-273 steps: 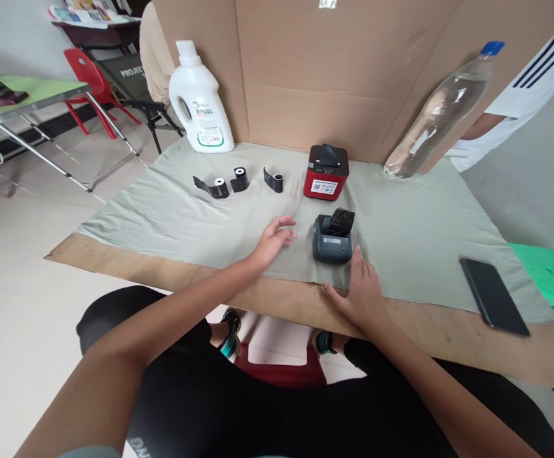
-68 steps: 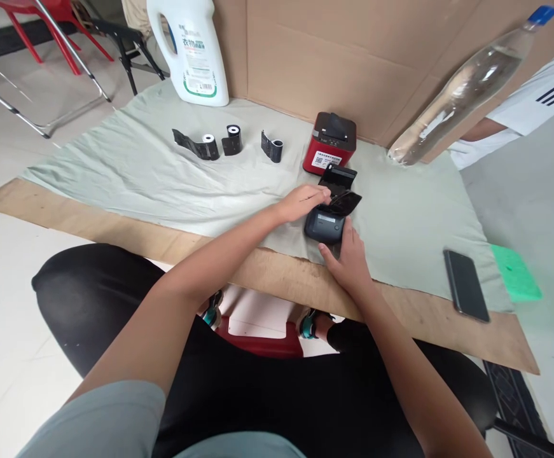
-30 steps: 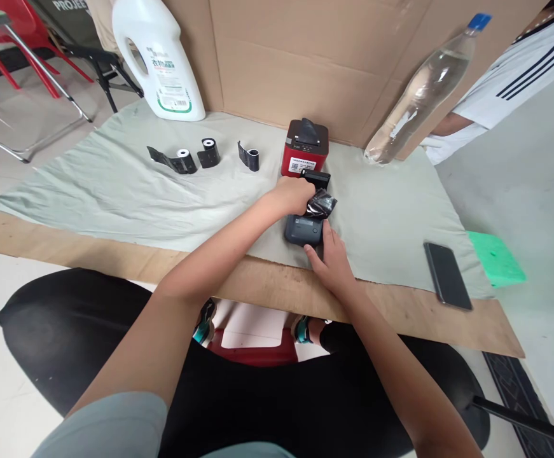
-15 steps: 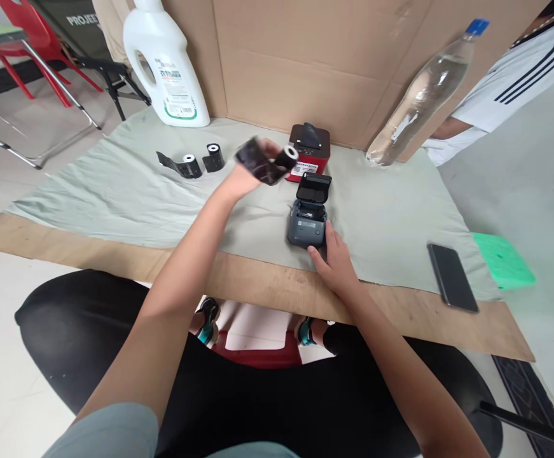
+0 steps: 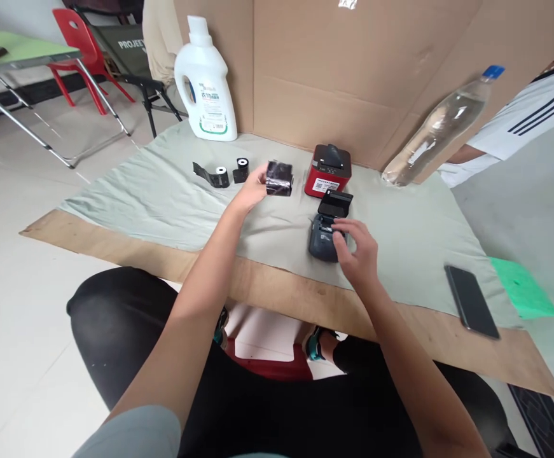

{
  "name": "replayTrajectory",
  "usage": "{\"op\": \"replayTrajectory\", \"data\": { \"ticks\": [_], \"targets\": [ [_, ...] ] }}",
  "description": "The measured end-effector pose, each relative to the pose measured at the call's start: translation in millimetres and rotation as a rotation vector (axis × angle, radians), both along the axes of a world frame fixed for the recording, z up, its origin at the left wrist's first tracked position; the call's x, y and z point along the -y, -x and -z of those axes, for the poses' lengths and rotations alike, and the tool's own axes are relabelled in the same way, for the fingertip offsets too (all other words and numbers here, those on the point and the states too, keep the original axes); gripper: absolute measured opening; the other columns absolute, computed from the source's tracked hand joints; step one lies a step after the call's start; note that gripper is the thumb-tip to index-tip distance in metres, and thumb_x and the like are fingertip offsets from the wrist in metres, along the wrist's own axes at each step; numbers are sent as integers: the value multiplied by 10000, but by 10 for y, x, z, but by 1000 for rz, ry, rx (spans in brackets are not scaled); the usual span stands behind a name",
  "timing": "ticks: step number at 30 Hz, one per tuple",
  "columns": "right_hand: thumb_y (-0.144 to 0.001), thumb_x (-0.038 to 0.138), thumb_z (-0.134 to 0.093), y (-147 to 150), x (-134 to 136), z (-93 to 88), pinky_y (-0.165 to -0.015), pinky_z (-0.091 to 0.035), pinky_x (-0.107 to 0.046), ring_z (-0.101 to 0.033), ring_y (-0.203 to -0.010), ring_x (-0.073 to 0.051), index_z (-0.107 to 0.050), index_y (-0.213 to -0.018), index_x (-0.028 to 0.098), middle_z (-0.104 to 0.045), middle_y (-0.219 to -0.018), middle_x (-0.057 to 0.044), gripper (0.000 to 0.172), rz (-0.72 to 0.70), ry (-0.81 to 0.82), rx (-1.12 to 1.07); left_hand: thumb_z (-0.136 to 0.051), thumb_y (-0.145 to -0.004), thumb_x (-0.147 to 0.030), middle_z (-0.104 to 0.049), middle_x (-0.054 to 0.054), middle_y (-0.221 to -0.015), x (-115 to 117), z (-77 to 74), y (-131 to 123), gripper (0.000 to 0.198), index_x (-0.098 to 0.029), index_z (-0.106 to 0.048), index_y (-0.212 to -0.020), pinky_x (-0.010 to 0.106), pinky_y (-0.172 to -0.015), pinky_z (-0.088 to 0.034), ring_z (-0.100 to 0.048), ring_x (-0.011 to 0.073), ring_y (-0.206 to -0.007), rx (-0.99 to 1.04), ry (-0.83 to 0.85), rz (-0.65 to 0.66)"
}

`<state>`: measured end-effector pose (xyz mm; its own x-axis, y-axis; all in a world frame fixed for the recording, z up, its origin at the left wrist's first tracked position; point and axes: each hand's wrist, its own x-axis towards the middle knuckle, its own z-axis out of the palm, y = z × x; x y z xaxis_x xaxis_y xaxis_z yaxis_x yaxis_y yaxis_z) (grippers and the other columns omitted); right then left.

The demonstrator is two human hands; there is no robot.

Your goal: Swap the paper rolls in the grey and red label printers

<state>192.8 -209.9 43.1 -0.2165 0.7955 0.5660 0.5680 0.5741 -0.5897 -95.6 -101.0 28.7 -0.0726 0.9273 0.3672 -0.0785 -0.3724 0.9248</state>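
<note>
My left hand (image 5: 254, 187) is closed around a black label roll (image 5: 279, 178), held above the cloth. A small dark grey label printer (image 5: 323, 247) stands on the cloth, its black lid (image 5: 335, 203) flipped up at the back. My right hand (image 5: 361, 251) hovers over the printer's right side with fingers apart and nothing in them; whether a fingertip touches the printer I cannot tell. Left of my left hand, two more black rolls with white cores, one roll (image 5: 220, 178) with a loose tail and another roll (image 5: 241, 170), rest on the cloth.
Behind the printer stands a red and black box-like device (image 5: 327, 181). A white detergent bottle (image 5: 210, 95) and a leaning clear bottle (image 5: 439, 130) stand before a cardboard panel (image 5: 319, 83). A phone (image 5: 471, 301) lies at the right, near a green stool (image 5: 522, 289). A person's white sleeve (image 5: 510, 137) shows behind.
My right hand has lifted from the printer's front right corner and moved up over its side. My left hand has turned the roll, and its loose tail no longer hangs out. The view has shifted.
</note>
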Motion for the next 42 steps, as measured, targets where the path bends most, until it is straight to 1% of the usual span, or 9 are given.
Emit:
{"op": "replayTrajectory", "data": {
  "ticks": [4, 7, 12, 16, 19, 23, 31, 36, 42],
  "targets": [
    [-934, 369, -585, 594, -649, -410, -920, -576, -426, -730, -982, -263, -736, -926, 211, -785, -1003, -85, 218, -76, 167, -160, -885, -725, -459, -743, 22, -873, 103, -65, 58, 426, -206, -750, -1040, 246, -692, -542, -708, 170, -800, -66, 60, 125],
    [-916, 348, -627, 974, -1099, -632, -812, -558, -385, -731, -823, -241, -728, -819, 198, -763, -872, -54, 205, -170, 385, -38, -749, -844, -602, -771, 62, -983, 131, -91, 112, 483, -211, -760, -1127, 283, -765, -569, -739, 203, -899, -72, 54, 131],
    [-931, 450, -701, 1242, -1380, -730, -585, -467, -314, -653, -558, -187, -716, -760, 187, -704, -672, -42, 314, -332, 673, 86, -781, -800, -674, -767, 101, -1152, 95, -94, 170, 641, -200, -697, -1223, 342, -973, -557, -727, 231, -1096, -70, -64, -5],
    [-921, 410, -722, 1203, -1355, -706, -616, -489, -315, -638, -613, -179, -707, -772, 194, -679, -680, -30, 263, -425, 535, 83, -784, -789, -708, -756, 76, -1118, 78, -54, 176, 618, -207, -710, -1143, 297, -882, -572, -728, 203, -1038, -16, -88, -65],
    [-877, 313, -752, 1174, -1327, -727, -752, -548, -366, -662, -758, -202, -738, -952, 198, -744, -903, -49, 138, -459, 381, 70, -630, -868, -795, -708, 35, -887, 62, -17, 178, 613, -212, -691, -1048, 261, -653, -546, -707, 158, -771, 24, 38, -46],
    [-823, 222, -765, 1211, -1325, -734, -887, -561, -422, -661, -886, -228, -729, -1048, 203, -730, -1101, -62, 229, -407, 190, 71, -552, -853, -874, -556, -10, -636, 22, 12, 164, 668, -208, -587, -815, 255, -519, -485, -589, 124, -541, 39, 120, -24],
    [-809, 186, -697, 1291, -1378, -589, -931, -572, -448, -652, -943, -242, -712, -1090, 220, -714, -1187, -62, 283, -415, 70, 74, -666, -804, -836, -501, -48, -553, 14, 31, 126, 629, -217, -571, -742, 249, -483, -412, -507, 98, -473, 31, -63, -149],
    [-818, 184, -661, 1270, -1431, -534, -920, -564, -429, -650, -880, -217, -707, -1128, 206, -743, -1173, -58, 314, -455, 108, 31, -526, -912, -822, -472, -34, -502, 23, 43, 131, 682, -214, -493, -605, 255, -509, -418, -466, 94, -461, -83, -52, -226],
    [-813, 173, -699, 1214, -1446, -554, -929, -559, -431, -647, -851, -205, -724, -1084, 222, -742, -1142, -39, 276, -466, 155, 5, -645, -873, -773, -675, 29, -808, 31, 46, 127, 579, -199, -712, -844, 248, -647, -513, -668, 159, -812, -115, -103, -234]
  ]
}}
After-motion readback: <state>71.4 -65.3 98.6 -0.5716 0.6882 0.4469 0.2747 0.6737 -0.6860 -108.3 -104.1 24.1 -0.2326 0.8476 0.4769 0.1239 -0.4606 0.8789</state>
